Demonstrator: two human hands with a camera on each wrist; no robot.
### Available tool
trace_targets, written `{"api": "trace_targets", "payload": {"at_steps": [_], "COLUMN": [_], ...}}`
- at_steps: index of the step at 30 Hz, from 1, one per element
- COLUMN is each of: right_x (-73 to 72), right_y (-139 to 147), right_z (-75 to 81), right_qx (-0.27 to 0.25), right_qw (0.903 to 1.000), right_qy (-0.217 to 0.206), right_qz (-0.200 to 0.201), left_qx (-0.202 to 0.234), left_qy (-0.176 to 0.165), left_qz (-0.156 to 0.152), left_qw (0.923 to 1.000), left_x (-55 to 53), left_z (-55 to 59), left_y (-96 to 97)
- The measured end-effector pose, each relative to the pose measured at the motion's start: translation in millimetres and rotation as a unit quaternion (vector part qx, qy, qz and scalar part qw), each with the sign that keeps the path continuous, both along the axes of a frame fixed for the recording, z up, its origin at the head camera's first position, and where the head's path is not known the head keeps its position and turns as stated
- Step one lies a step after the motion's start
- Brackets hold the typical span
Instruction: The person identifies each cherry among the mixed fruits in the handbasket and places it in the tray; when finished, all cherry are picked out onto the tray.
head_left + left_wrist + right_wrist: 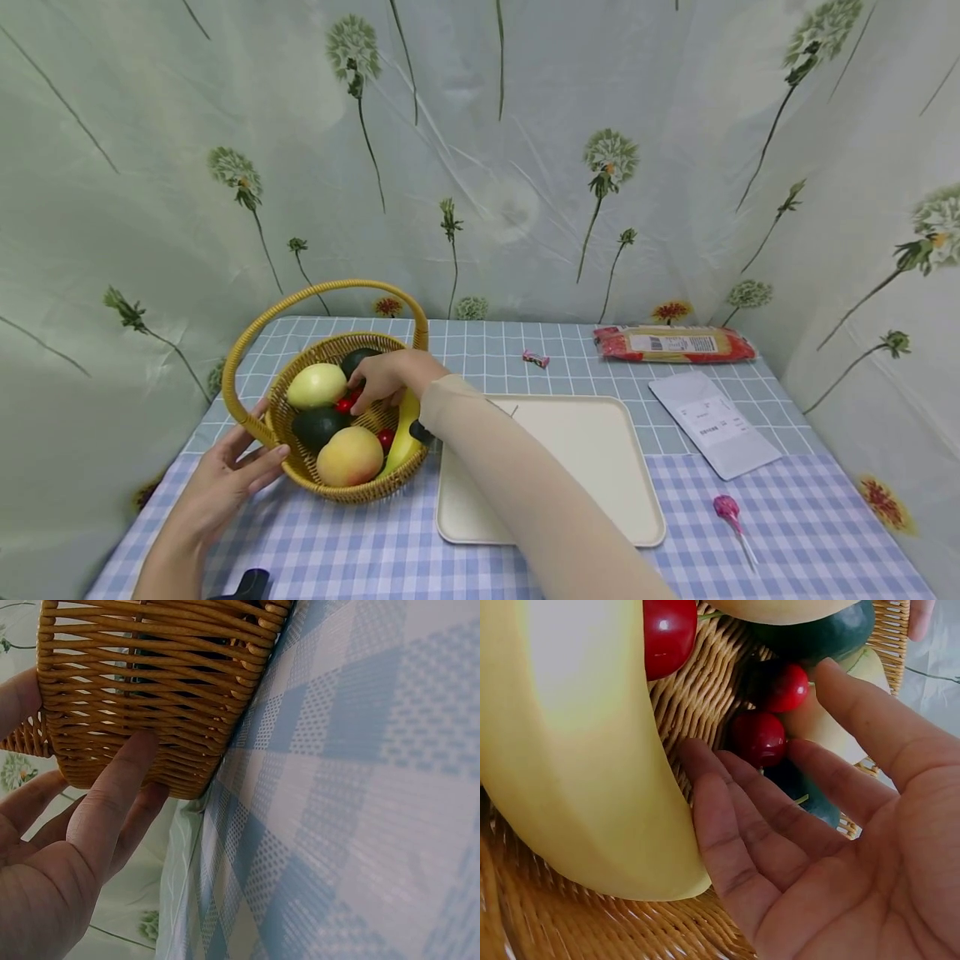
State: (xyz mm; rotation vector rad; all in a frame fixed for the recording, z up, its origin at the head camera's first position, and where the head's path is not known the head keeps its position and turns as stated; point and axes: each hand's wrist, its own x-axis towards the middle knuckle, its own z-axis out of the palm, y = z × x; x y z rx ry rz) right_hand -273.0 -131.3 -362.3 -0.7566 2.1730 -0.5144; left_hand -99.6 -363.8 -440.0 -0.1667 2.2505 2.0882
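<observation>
A yellow wicker basket (pixel 360 492) with a tall hoop handle holds fruit. My left hand (pixel 228 479) touches the outside of its left wall, fingers fairly straight against the weave in the left wrist view. Inside the basket reaches my right hand (pixel 855 832), fingers loosely bent beside two red cherries (pixel 759 739); the thumb and index finger are at them without a plain pinch. A banana (pixel 592 765) lies along the fingers' other side. Around them are a peach (pixel 349 457), a pale yellow-green fruit (pixel 317 386) and two dark green fruits (pixel 318 428). Another cherry (pixel 667 637) lies by the banana.
Right of the basket lies a cream tray (pixel 592 475), partly under my right forearm. Further off are a wrapped candy (pixel 536 358), a red-and-yellow noodle packet (pixel 675 343), a white pouch (pixel 712 423) and a pink lollipop (pixel 727 508). A patterned curtain stands behind.
</observation>
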Motion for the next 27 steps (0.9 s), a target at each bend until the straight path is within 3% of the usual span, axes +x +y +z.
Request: {"api": "trace_targets", "payload": {"at_steps": [9, 27], "right_x": [3.9, 4.4], "right_y": [-2.9, -0.3], "right_z": [4.1, 4.6], "right_qx": [0.015, 0.020], "right_qw": [0.9999, 0.9984], "right_qy": [0.004, 0.014], "right_qz": [-0.006, 0.052], "left_qx": [-0.001, 0.007], "left_qy": [0.002, 0.003], "left_qz": [-0.002, -0.001], "left_qw": [1.0000, 1.0000], "left_x": [0.1, 0.9], "left_z": [2.7, 2.0], "left_y": [0.7, 0.0]}}
